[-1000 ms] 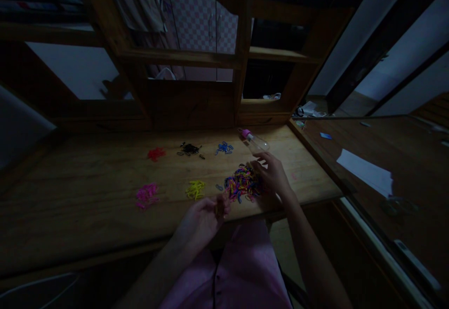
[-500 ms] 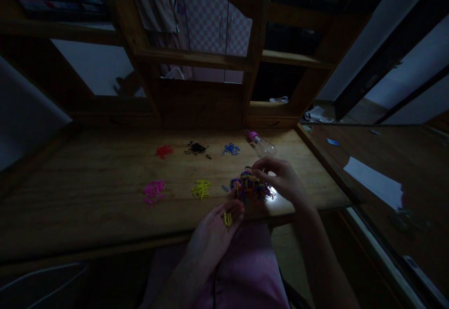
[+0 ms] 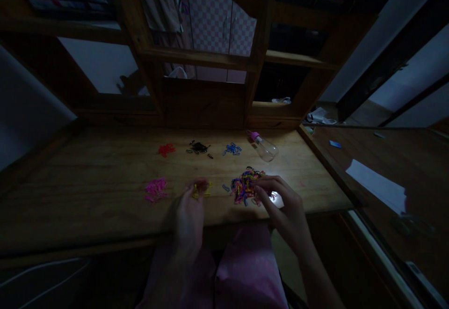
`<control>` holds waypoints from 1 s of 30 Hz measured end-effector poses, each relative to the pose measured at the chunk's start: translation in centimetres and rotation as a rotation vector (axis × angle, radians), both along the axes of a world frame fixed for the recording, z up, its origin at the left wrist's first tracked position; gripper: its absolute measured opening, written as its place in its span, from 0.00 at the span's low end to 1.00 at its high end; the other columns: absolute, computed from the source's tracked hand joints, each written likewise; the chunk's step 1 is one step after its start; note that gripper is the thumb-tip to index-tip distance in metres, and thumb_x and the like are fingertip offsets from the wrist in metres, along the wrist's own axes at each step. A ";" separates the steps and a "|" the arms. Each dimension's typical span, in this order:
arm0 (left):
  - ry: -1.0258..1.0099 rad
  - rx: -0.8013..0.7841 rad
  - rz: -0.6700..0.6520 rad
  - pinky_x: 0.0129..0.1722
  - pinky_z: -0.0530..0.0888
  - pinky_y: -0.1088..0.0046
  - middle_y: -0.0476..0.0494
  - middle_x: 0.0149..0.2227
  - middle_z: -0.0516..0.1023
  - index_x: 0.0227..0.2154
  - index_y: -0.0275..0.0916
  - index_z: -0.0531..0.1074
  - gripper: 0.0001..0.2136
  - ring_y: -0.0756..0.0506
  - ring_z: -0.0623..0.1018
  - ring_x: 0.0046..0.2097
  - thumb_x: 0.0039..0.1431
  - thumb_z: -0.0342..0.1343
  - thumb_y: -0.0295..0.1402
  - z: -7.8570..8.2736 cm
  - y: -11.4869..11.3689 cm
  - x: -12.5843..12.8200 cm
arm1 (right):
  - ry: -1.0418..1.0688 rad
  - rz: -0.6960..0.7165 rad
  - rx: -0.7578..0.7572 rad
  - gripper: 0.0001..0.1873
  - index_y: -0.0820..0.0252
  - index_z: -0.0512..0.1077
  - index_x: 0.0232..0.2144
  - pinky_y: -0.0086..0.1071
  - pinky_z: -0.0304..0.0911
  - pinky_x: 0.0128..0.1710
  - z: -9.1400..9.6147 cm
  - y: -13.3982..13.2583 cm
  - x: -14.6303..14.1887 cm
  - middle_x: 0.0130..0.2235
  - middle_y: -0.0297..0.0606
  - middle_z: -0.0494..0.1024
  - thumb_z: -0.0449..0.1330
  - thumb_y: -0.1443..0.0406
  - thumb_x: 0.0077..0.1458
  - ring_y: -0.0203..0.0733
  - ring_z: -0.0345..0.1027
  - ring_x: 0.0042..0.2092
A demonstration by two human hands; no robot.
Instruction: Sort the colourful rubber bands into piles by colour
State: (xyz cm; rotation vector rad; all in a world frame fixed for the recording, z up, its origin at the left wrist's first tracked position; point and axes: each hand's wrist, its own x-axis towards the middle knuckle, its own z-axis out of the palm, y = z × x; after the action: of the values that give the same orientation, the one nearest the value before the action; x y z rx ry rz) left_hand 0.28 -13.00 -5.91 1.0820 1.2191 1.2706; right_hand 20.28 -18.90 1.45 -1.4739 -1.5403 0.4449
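On the wooden desk (image 3: 87,192) lies a mixed heap of coloured small loops (image 3: 245,185). My right hand (image 3: 280,206) rests at the heap's near right edge, fingers curled and pinching into it. My left hand (image 3: 191,206) reaches over the yellow pile (image 3: 201,189), fingertips pressed together on yellow pieces there. Sorted piles lie further out: pink (image 3: 155,188), red (image 3: 166,149), black (image 3: 199,147) and blue (image 3: 232,149).
A clear small bottle with a pink cap (image 3: 263,146) lies on its side behind the heap. A wooden shelf unit (image 3: 203,89) rises at the desk's back. To the right stands a darker table with a white sheet of paper (image 3: 375,185).
My left hand, which held yellow pieces near my lap, has moved forward and left to the yellow pile. My right hand has slid from the heap's far side to its near right side.
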 end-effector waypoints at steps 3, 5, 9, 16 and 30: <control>0.125 0.098 0.032 0.60 0.63 0.60 0.44 0.51 0.74 0.46 0.42 0.70 0.18 0.46 0.64 0.61 0.63 0.37 0.28 -0.8 1.0 -1.1 | -0.001 -0.038 -0.007 0.07 0.56 0.74 0.36 0.34 0.65 0.40 -0.5 -0.2 0.7 0.40 0.40 0.75 0.56 0.63 0.60 0.43 0.70 0.41; 0.117 0.121 -0.002 0.59 0.64 0.62 0.43 0.54 0.72 0.50 0.39 0.68 0.20 0.46 0.66 0.60 0.65 0.33 0.31 -0.8 1.3 -1.4 | -0.005 -0.052 -0.017 0.07 0.56 0.74 0.36 0.34 0.65 0.38 -0.8 -0.4 0.9 0.39 0.39 0.75 0.56 0.62 0.60 0.42 0.70 0.40; 0.169 0.187 -0.126 0.57 0.65 0.63 0.41 0.58 0.69 0.54 0.37 0.67 0.23 0.44 0.65 0.61 0.66 0.31 0.35 0.4 3.0 -2.2 | -0.007 -0.084 -0.043 0.07 0.56 0.74 0.35 0.34 0.64 0.39 -1.3 -0.8 1.6 0.37 0.38 0.75 0.57 0.62 0.60 0.42 0.69 0.39; 0.879 0.492 -0.671 0.56 0.64 0.64 0.40 0.50 0.75 0.45 0.38 0.74 0.18 0.42 0.72 0.53 0.66 0.40 0.38 1.8 9.7 -1.6 | 0.024 -0.160 -0.051 0.06 0.55 0.73 0.36 0.33 0.63 0.38 -2.2 -1.7 2.9 0.36 0.35 0.75 0.58 0.60 0.59 0.41 0.69 0.37; 1.245 0.696 -0.535 0.57 0.63 0.62 0.32 0.53 0.69 0.48 0.31 0.70 0.18 0.40 0.68 0.55 0.67 0.37 0.31 1.0 10.0 -1.3 | 0.013 -0.232 -0.098 0.08 0.56 0.73 0.38 0.31 0.63 0.34 -2.9 -3.2 4.6 0.35 0.36 0.75 0.57 0.59 0.59 0.39 0.69 0.34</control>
State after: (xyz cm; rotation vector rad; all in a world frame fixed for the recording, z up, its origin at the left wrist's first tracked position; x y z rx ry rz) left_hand -1.07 -2.99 -4.96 2.7293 1.1419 0.4945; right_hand 24.91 -22.13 -1.44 -1.6988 -1.3338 0.3955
